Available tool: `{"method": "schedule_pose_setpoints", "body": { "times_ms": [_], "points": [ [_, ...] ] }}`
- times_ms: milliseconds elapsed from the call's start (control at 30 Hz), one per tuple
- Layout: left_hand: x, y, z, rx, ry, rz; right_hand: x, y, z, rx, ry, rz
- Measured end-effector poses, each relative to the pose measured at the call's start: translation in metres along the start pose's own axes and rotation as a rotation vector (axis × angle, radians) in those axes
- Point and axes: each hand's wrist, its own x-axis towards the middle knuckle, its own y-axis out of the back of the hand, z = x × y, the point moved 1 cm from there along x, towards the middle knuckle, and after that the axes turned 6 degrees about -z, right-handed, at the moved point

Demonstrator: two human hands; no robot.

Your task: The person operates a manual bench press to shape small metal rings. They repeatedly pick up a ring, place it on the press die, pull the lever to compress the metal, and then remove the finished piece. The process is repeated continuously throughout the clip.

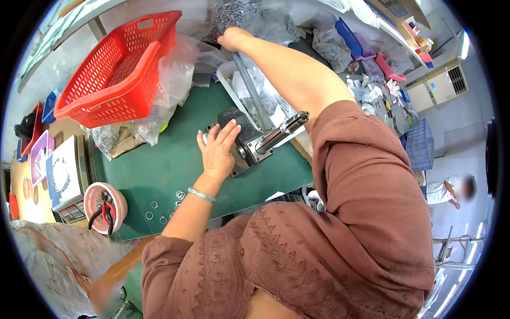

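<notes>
A dark metal hand press [261,145] with a shiny cylindrical shaft stands on the green tabletop [143,165] in front of me. My right hand [234,39] is closed around the far end of its long grey lever [248,85], arm stretched forward. At the near-left side of the press lies my left hand [219,150], its fingers extended and apart against the dark block. Whether a small part sits under those fingertips is hidden. Several small metal rings [179,195] are scattered on the tabletop beside my left forearm.
A red perforated basket [114,109] rests on plastic bags at the far left. A pink pot [121,207] holds pliers near a scale [66,173]. Behind the lever is a white bin [225,74]. One person [58,260] sits close at lower left; another [441,191] is far right.
</notes>
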Motion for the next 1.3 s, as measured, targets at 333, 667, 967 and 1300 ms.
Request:
{"method": "schedule_pose_setpoints", "body": {
  "times_ms": [333,667,967,1300],
  "points": [
    [0.002,0.002,-0.004,0.04,0.043,-0.029,-0.226,0.124,0.029,0.413,0.493,0.354],
    [0.007,0.001,0.005,0.061,0.038,-0.059,-0.525,-0.034,0.154,0.323,0.635,0.33],
    [0.009,0.007,0.003,0.051,0.045,-0.104,-0.505,-0.018,0.155,0.139,0.744,0.234],
    [0.034,0.1,0.081,-0.657,-0.295,0.07,-0.504,-0.026,0.162,0.138,0.708,0.208]
  ]
}}
